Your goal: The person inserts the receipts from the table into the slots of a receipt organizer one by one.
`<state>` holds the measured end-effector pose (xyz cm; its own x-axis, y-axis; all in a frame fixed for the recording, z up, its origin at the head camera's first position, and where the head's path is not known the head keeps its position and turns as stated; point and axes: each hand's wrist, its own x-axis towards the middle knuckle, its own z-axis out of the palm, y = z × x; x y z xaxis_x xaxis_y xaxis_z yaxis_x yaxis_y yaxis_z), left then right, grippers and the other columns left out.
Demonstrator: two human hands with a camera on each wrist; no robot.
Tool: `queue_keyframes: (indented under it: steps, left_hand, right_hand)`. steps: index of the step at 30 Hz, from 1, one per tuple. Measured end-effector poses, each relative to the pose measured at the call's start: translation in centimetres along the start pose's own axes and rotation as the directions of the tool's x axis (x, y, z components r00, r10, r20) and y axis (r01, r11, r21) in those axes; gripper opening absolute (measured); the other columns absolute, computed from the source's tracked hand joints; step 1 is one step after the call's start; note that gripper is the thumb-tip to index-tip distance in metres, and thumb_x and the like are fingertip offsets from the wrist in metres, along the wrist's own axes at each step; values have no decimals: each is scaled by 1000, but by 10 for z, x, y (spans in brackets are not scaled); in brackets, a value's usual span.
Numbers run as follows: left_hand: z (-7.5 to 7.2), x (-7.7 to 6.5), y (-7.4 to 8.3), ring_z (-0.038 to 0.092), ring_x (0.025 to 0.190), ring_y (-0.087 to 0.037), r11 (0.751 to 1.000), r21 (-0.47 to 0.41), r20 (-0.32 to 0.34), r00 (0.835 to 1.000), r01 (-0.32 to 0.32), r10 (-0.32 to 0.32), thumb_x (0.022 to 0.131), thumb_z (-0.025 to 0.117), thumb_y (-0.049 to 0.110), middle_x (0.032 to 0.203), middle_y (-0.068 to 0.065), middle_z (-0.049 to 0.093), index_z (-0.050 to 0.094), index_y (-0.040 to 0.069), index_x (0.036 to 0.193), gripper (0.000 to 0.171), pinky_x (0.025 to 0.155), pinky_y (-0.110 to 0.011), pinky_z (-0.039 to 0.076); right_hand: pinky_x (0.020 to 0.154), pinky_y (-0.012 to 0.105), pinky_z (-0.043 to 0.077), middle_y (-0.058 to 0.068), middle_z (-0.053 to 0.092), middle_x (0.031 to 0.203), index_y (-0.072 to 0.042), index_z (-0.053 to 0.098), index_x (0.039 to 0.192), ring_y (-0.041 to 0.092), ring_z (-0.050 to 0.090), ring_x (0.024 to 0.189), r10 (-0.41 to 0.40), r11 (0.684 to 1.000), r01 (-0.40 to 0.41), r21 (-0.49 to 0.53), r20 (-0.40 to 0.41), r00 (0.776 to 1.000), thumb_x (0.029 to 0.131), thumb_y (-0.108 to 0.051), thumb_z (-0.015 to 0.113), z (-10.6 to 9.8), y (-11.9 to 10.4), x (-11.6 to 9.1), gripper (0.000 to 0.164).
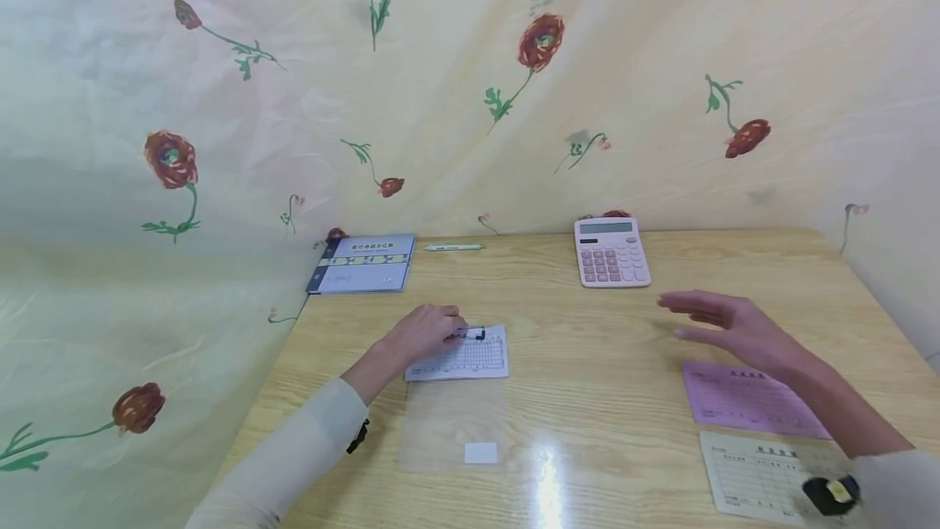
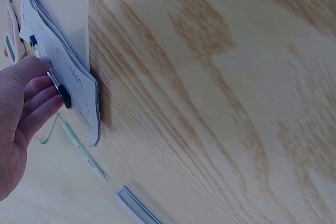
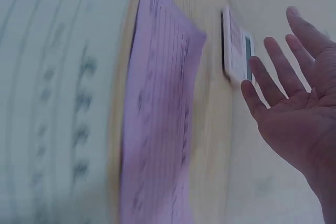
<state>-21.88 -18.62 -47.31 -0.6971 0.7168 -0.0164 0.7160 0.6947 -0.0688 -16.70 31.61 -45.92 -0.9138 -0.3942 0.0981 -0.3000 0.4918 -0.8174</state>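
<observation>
A clear clipboard (image 1: 433, 439) lies on the table, with a stack of printed white forms (image 1: 481, 356) over its upper part. My left hand (image 1: 426, 335) is at the top of the stack. In the left wrist view its thumb and fingers pinch the metal clip (image 2: 64, 96), which has black ends. My right hand (image 1: 723, 329) holds nothing and hovers with its fingers extended, palm showing in the right wrist view. Below it lies a purple printed slip (image 1: 742, 402), partly hidden by the forearm. Nearer the front is a pale green printed slip (image 1: 749, 476), also partly covered.
A pink calculator (image 1: 613, 253) lies at the back, right of the middle. A blue-covered book (image 1: 363, 264) rests at the back left, with a pale green pen (image 1: 453, 247) to its right. Flower-patterned cloth (image 1: 441, 104) hangs behind the wooden table (image 1: 587, 398).
</observation>
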Motion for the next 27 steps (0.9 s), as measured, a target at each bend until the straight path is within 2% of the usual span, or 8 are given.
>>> queue_keyframes:
  steps: [3, 7, 11, 14, 18, 21, 23, 27]
  left_hand:
    - [1, 0, 0, 57, 71, -5, 1000, 0, 6, 1000, 4, -4, 101, 77, 20, 102, 0, 73, 81, 13, 118, 19, 69, -19, 56]
    - [1, 0, 0, 57, 71, -4, 1000, -6, 7, 1000, 15, -15, 101, 77, 22, 103, 0, 73, 81, 13, 118, 21, 69, -19, 56]
    - [1, -1, -1, 59, 72, -5, 999, -36, 5, 1000, 31, -31, 100, 78, 22, 103, 0, 74, 82, 13, 118, 21, 69, -19, 55]
    - [3, -3, -2, 59, 73, -4, 997, -68, 0, 999, 44, -44, 100, 78, 23, 103, 1, 73, 82, 14, 120, 22, 69, -17, 54]
    - [4, -6, -2, 61, 78, -5, 991, -112, -13, 997, 77, -79, 99, 79, 23, 104, 2, 72, 82, 15, 121, 24, 71, -17, 54]
    - [3, -8, -1, 66, 85, -7, 981, -153, -18, 992, 118, -122, 98, 80, 23, 108, 2, 72, 82, 16, 121, 24, 76, -21, 57]
    - [4, -8, -1, 68, 92, -8, 972, -183, -16, 988, 147, -153, 98, 80, 24, 111, 4, 71, 81, 17, 122, 25, 81, -23, 58]
    - [7, -10, -3, 68, 99, -9, 945, -270, -14, 981, 183, -194, 98, 81, 24, 112, 7, 70, 81, 18, 122, 25, 86, -25, 58]
  right_hand:
    - [96, 4, 40, -10, 61, 148, -6, 55, 153, -19, 48, 126, 36, 998, -38, -43, -46, 998, 105, -16, 70, -18, 19, -26, 52]
    - [91, 2, 41, -30, 57, 141, -5, 54, 154, -22, 49, 121, 91, 994, -97, -46, -118, 989, 104, -11, 70, -39, 43, -60, 53]
    - [84, 2, 44, -39, 55, 134, -5, 54, 154, -22, 52, 114, 139, 989, -145, -30, -150, 979, 103, -7, 70, -51, 65, -89, 53]
    - [82, 2, 45, -40, 57, 130, -4, 58, 150, -21, 55, 109, 150, 988, -156, -19, -167, 974, 100, -3, 72, -54, 78, -106, 52]
    - [79, 3, 46, -39, 61, 120, -8, 66, 141, -20, 57, 102, 174, 983, -184, -26, -220, 960, 97, 1, 76, -53, 87, -118, 46]
    - [76, 3, 46, -41, 60, 114, -6, 69, 136, -23, 54, 99, 196, 975, -217, -58, -252, 948, 95, -1, 78, -52, 90, -122, 43]
    - [74, 3, 46, -42, 59, 111, -4, 70, 134, -23, 53, 96, 209, 968, -239, -83, -271, 940, 93, -2, 81, -50, 90, -122, 42]
    - [70, 5, 47, -43, 56, 103, 8, 68, 129, -20, 53, 88, 226, 944, -284, -170, -298, 927, 91, -5, 84, -50, 89, -122, 43]
